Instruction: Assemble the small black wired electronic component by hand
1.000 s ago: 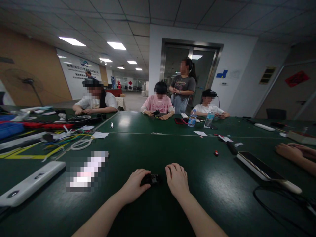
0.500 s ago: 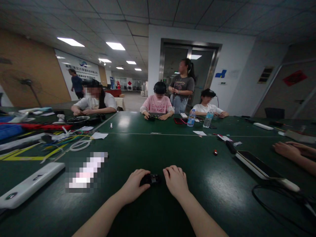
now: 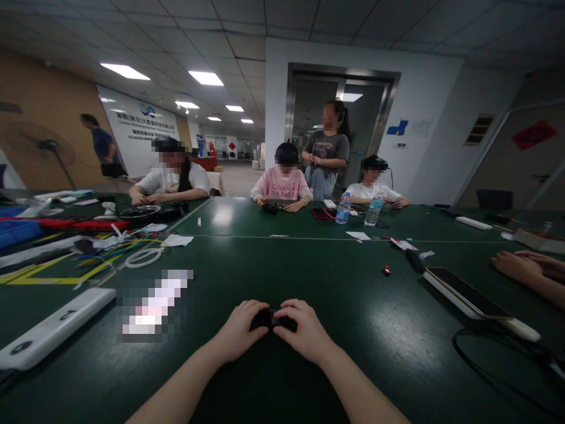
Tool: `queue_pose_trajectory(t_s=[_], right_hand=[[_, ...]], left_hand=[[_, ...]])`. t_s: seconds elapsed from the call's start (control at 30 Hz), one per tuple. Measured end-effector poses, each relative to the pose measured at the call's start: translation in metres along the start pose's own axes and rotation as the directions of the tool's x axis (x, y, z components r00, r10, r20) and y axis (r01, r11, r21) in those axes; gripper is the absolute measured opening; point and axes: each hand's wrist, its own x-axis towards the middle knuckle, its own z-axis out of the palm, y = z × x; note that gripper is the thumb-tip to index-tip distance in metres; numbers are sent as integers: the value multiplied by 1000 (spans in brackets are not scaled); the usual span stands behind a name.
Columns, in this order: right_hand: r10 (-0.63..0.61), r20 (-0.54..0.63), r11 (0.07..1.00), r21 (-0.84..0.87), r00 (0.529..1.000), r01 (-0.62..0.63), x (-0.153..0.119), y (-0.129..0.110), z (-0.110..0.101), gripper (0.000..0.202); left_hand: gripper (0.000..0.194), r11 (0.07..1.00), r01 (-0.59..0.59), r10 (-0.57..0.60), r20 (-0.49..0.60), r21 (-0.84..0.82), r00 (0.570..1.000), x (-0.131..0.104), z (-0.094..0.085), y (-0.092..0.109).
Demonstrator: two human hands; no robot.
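Observation:
A small black object (image 3: pixel 263 319), dark and partly covered by fingers, lies on the green table in front of me; its kind cannot be made out. My left hand (image 3: pixel 241 331) grips its left end between thumb and fingers. From the other side my right hand (image 3: pixel 305 331) closes on its right part, thumb in front and fingers behind. The tips of both hands come close together over the middle of the object.
To the left lie a blurred-out bright phone-like thing (image 3: pixel 156 306) and a white power bank-like bar (image 3: pixel 57 327). A phone (image 3: pixel 468 291) rests on a white bar at right, near a black cable (image 3: pixel 477 371). A red bead-like thing (image 3: pixel 386 270) and co-worker's hands (image 3: pixel 525 268) are beyond.
My right hand has moved left and closed on the black object. The left hand keeps its hold. In the background a walking person has moved left.

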Motion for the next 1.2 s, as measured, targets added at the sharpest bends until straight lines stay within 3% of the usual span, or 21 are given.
queue_pose_trajectory(t_s=[0.2,0.5,0.8,0.97,1.2], right_hand=[[43,-1,999,21,999,-43,1,-3,2,20],[7,-23,1000,-18,1000,-7,5,2,8,22],[-36,-64,999,-5,997,36,7,6,12,18],[-16,-104,996,89,994,26,7,6,8,18],[110,-165,967,244,980,-68,7,12,-1,20]], left_hand=[[42,1000,-21,21,-1,-6,1000,0,1,-3],[47,1000,-12,12,-9,5,1000,2,4,-5],[39,999,-38,39,-24,12,999,2,5,-6],[37,1000,-1,0,-23,-12,1000,1,2,-2],[39,999,7,-8,-29,-44,1000,0,2,-4]])
